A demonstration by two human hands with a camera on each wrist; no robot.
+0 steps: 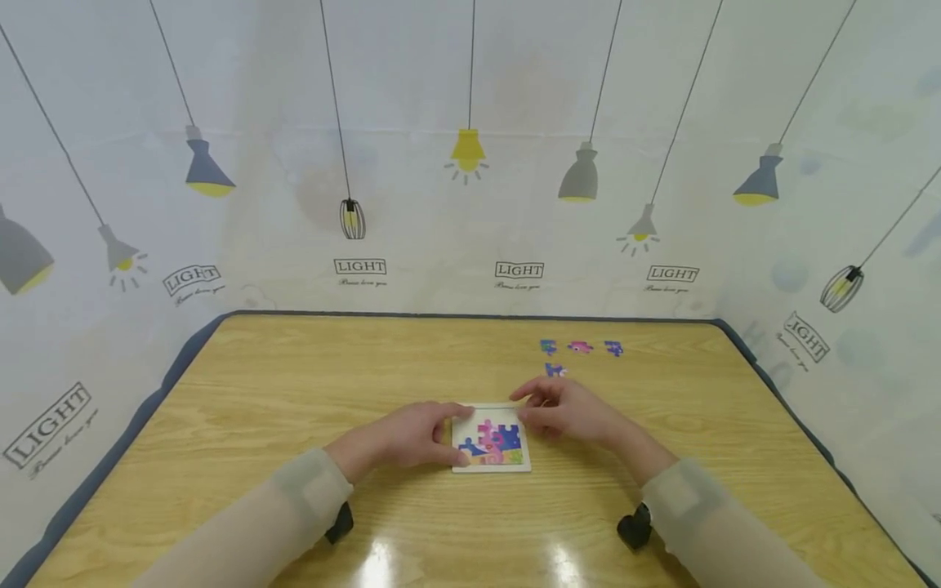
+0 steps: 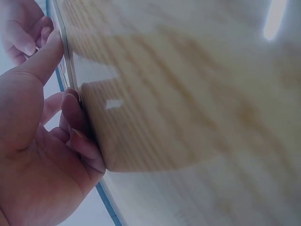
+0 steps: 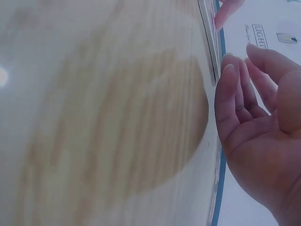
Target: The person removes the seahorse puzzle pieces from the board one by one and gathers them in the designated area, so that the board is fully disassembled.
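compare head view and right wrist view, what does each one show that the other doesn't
Only the head view shows the four loose puzzle pieces on the far side, both sleeves, and the picture pieces laid out inside the tray.

Only the right wrist view shows the palm side of the right hand, with the tray nearly edge-on.

Both share the right hand, part of the left hand, the tray, the wooden table and printed LIGHT lettering.
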